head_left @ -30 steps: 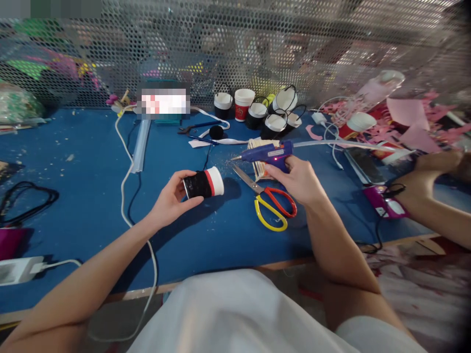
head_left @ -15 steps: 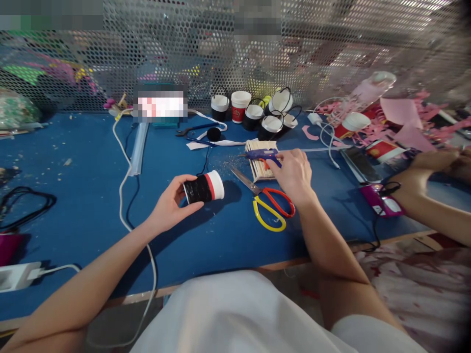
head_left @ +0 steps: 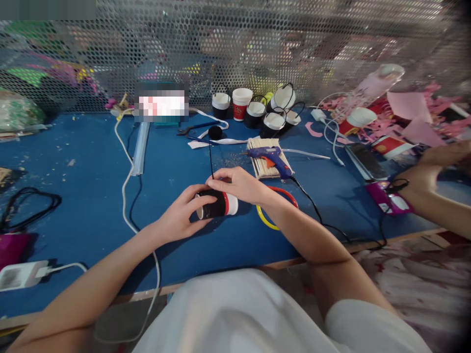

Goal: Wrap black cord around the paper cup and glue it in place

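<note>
My left hand [head_left: 184,211] is wrapped round a paper cup [head_left: 217,205] lying on its side, its middle covered in black yarn, with a red band and white end showing. Against the cup's upper side, my right hand [head_left: 241,185] pinches a strand of black yarn [head_left: 211,159]. That strand runs back taut to a black yarn ball [head_left: 215,133]. A blue glue gun [head_left: 270,156] with an orange trigger rests on a mat of wooden sticks [head_left: 257,169]. Under my right forearm lie scissors with red and yellow handles [head_left: 265,219], their blades hidden.
Several black-wrapped cups with cord handles [head_left: 274,122] and a red cup [head_left: 241,105] stand along the perforated metal screen [head_left: 165,54]. A white cable [head_left: 123,196] crosses the left side. At right are a phone [head_left: 366,161], pink scraps and another person's arm [head_left: 437,191].
My right hand has let go of the glue gun and come left to the yarn at the cup. My left hand and the cup have shifted right and slightly nearer me.
</note>
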